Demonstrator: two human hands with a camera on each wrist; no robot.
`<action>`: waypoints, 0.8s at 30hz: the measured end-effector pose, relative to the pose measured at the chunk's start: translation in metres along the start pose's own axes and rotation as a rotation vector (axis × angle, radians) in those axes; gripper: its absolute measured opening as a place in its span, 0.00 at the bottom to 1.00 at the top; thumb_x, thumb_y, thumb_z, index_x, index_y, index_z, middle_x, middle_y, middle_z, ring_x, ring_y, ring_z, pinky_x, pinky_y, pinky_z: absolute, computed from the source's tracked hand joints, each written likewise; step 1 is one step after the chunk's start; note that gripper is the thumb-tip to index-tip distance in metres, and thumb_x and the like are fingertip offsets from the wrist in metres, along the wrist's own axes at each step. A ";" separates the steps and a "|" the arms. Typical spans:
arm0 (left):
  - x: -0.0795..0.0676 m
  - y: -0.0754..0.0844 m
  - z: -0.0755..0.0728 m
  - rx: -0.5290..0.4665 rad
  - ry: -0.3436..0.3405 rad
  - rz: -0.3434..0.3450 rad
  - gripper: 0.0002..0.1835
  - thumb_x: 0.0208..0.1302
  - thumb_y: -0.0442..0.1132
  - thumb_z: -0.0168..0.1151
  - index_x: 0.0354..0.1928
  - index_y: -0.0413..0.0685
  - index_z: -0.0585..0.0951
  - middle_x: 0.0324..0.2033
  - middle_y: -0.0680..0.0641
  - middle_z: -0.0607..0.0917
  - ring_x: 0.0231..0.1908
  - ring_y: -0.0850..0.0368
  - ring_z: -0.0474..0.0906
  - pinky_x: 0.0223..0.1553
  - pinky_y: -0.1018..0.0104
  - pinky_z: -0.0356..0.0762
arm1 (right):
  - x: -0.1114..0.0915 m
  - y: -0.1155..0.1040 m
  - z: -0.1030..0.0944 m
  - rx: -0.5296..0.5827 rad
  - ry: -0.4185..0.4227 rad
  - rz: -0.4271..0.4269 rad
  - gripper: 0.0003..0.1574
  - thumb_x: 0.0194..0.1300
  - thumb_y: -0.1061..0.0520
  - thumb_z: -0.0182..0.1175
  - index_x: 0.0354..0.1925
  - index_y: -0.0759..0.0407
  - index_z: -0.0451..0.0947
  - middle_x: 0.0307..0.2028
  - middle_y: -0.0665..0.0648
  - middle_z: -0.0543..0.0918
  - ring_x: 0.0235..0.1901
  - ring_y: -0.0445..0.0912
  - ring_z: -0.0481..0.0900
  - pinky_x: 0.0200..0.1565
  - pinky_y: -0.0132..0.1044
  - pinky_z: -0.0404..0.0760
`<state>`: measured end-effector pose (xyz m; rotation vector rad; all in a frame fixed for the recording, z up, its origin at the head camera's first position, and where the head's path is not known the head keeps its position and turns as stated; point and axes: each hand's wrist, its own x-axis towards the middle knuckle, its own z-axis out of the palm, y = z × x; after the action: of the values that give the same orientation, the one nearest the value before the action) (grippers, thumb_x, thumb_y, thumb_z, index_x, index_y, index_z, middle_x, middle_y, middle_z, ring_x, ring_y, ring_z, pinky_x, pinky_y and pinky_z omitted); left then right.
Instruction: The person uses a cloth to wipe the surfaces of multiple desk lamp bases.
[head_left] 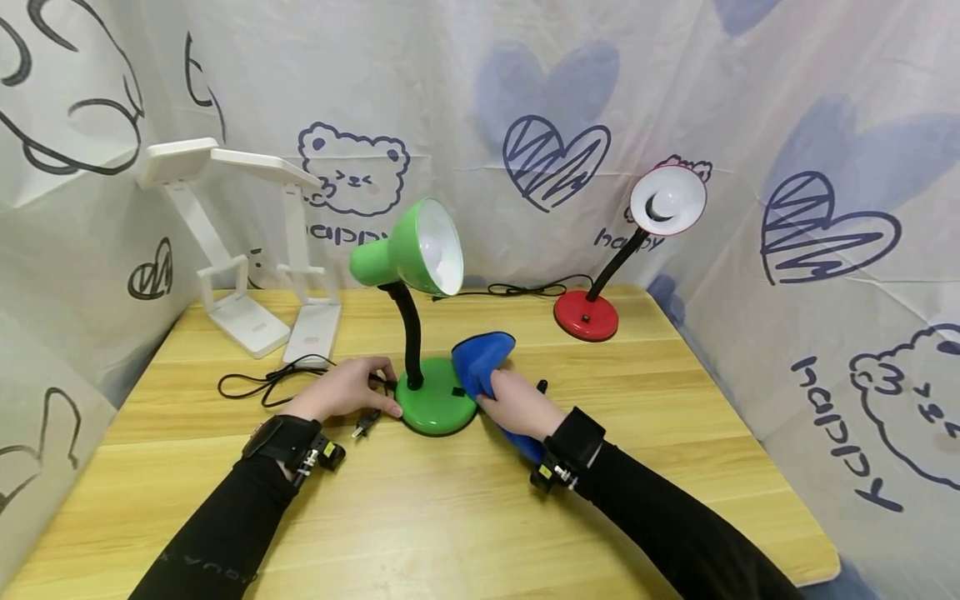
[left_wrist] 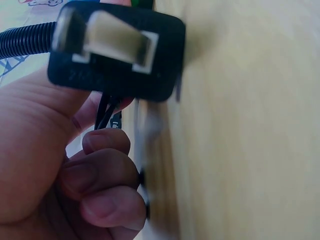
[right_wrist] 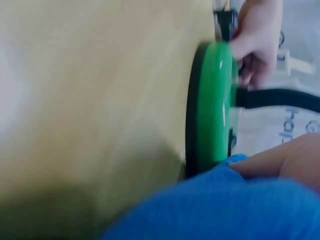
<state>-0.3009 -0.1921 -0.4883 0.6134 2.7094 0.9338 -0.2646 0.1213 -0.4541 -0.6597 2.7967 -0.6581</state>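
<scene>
A green desk lamp (head_left: 438,408) with a black gooseneck stands upright between the two hands. My left hand (head_left: 347,390) is at the left edge of its round base, thumb tip against the rim and the other fingers curled. A black two-prong plug (left_wrist: 117,50) looms close in the left wrist view, its cord running down by the curled fingers. My right hand (head_left: 525,405) grips a blue cloth (head_left: 480,360) against the base's right edge. In the right wrist view the cloth (right_wrist: 220,205) meets the near end of the green base (right_wrist: 212,110).
Two white folding lamps (head_left: 313,329) stand at the back left, with a loop of black cord (head_left: 262,385) in front. A red desk lamp (head_left: 587,315) is at the back right, its black cord (head_left: 517,290) along the table's rear edge. Printed curtains (head_left: 450,92) surround the wooden table (head_left: 420,533).
</scene>
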 end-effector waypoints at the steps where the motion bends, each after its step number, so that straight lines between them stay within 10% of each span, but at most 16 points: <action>1: 0.000 0.000 0.000 0.006 0.002 0.003 0.30 0.38 0.67 0.75 0.42 0.64 0.77 0.34 0.54 0.79 0.28 0.56 0.70 0.33 0.62 0.66 | -0.004 -0.002 0.000 -0.003 -0.003 0.001 0.13 0.72 0.51 0.53 0.37 0.60 0.70 0.24 0.52 0.68 0.22 0.43 0.72 0.27 0.35 0.71; 8: -0.003 0.002 -0.005 -0.031 -0.055 0.015 0.28 0.44 0.61 0.75 0.43 0.59 0.76 0.27 0.52 0.75 0.28 0.56 0.70 0.33 0.61 0.66 | -0.005 -0.016 -0.001 0.013 -0.007 0.040 0.15 0.74 0.50 0.50 0.43 0.62 0.70 0.29 0.56 0.72 0.26 0.46 0.75 0.31 0.37 0.74; 24: -0.001 -0.005 -0.009 -0.002 -0.058 0.117 0.03 0.68 0.44 0.61 0.39 0.55 0.77 0.31 0.55 0.79 0.30 0.58 0.72 0.35 0.62 0.69 | 0.075 -0.013 -0.006 -0.102 -0.017 0.042 0.31 0.75 0.47 0.46 0.68 0.62 0.63 0.61 0.64 0.71 0.53 0.51 0.75 0.51 0.44 0.75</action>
<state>-0.3048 -0.2009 -0.4839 0.7940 2.6459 0.9306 -0.3275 0.0785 -0.4494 -0.6191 2.8353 -0.5028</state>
